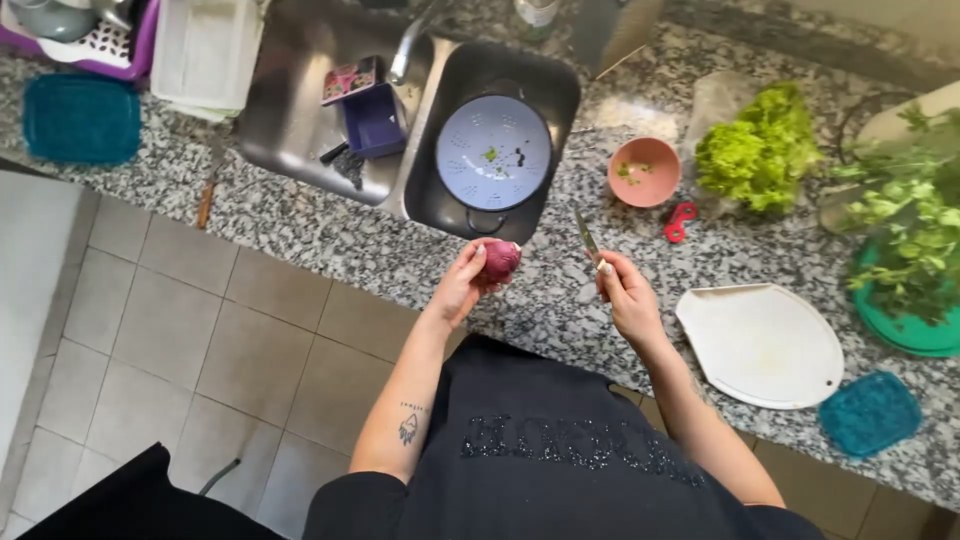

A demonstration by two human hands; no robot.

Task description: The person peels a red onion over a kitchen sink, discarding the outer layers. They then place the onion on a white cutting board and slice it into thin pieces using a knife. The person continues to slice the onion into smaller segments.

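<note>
**Red onion held up over the counter edge, knife ready beside it**

I see the left hand [462,285] holding a red onion [501,260] in the air, just in front of the granite counter [330,235] and near the sink basin with the pale blue colander [493,152]. The fingers curl around the onion from below and the thumb presses on its near side, so it is gripped in the fingertips and not resting in the palm. I judge it is held this way to leave its top and far side free for the blade.

The right hand [628,296] is closed around the handle of a small knife [587,236]. The blade points up and away from the body, apart from the onion and not touching it. The fingers are pressed together on the handle.

Both forearms come forward from the body, elbows bent, and the wrists are raised to about the same height.

A white cutting board [762,345] lies on the counter just to the right of the knife hand. Farther back are a pink bowl [643,171], lettuce [757,150] and leafy herbs [905,225].
</note>
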